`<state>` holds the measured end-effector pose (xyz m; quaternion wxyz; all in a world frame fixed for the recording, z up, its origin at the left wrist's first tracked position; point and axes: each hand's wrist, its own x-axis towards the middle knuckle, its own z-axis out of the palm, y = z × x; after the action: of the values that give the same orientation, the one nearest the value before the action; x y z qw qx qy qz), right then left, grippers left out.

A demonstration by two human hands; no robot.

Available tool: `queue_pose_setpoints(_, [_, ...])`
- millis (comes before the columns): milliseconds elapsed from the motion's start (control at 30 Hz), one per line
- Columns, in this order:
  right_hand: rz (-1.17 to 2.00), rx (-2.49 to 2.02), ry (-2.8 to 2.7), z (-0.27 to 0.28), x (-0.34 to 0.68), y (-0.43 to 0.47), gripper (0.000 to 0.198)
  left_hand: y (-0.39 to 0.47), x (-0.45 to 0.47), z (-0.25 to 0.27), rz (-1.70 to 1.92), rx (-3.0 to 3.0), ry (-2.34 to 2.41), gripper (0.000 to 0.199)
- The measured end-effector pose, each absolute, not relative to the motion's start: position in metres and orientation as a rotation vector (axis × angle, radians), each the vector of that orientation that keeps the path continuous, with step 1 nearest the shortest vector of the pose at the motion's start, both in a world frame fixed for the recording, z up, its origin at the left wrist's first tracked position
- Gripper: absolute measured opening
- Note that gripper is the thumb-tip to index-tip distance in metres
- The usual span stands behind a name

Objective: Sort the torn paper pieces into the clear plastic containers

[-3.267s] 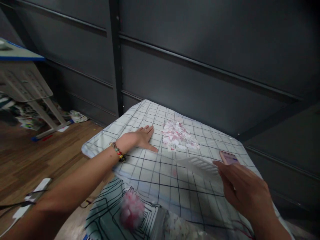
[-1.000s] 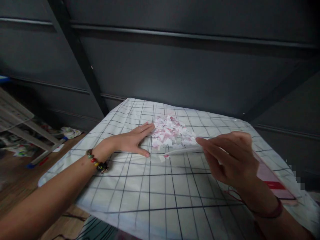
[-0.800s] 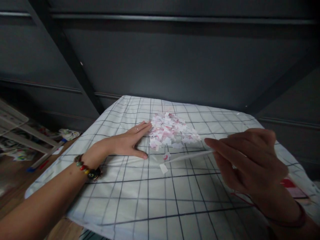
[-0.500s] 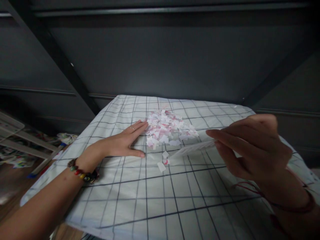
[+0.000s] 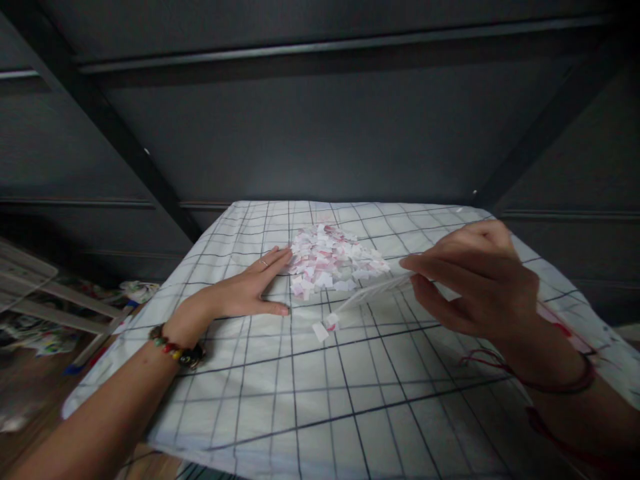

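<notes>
A loose pile of small white and pink paper scraps (image 5: pixel 333 257) lies on the checked cloth (image 5: pixel 280 387). At the pile's left side, my left hand (image 5: pixel 250 287) rests with fingers stretched out and thumb apart, its fingertips touching the scraps. My right hand (image 5: pixel 470 273) is raised to the right of the pile. Its thumb and fingers pinch a thin, whitish, see-through strip (image 5: pixel 377 287) with slanting lines, perhaps a feather. The strip slopes down to the left, its far end beside a few stray scraps (image 5: pixel 323 330) in front of the pile.
Dark panels with a metal rail (image 5: pixel 320 47) stand right behind the cloth-covered surface. At the right, partly behind my right wrist, lies a flat item with a red edge (image 5: pixel 567 330). A pale rack (image 5: pixel 60 287) and clutter are on the floor at the left.
The view has tilted up slightly. My right hand has moved a little left with the strip, whose tip is now at the stray scraps. My left hand stays beside the pile.
</notes>
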<state>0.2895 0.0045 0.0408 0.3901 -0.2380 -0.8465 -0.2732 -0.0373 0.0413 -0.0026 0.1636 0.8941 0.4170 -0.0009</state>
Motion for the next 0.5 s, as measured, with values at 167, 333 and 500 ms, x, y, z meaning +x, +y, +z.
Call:
queue_pose_setpoints(167, [-0.669, -0.609, -2.137, 0.042, 0.286, 0.003, 0.021, 0.041, -0.036, -0.001, -0.01, 2.55, 1.184, 0.099])
queue_pose_setpoints(333, [-0.61, -0.558, -2.234, 0.041, 0.278, -0.003, 0.018, 0.04, -0.035, 0.001, -0.006, 2.565, 1.151, 0.1])
queue_pose_setpoints(500, [-0.525, -0.544, -2.213, 0.042, 0.274, -0.007, 0.019, 0.034, -0.029, 0.006, -0.017, 2.597, 1.122, 0.104])
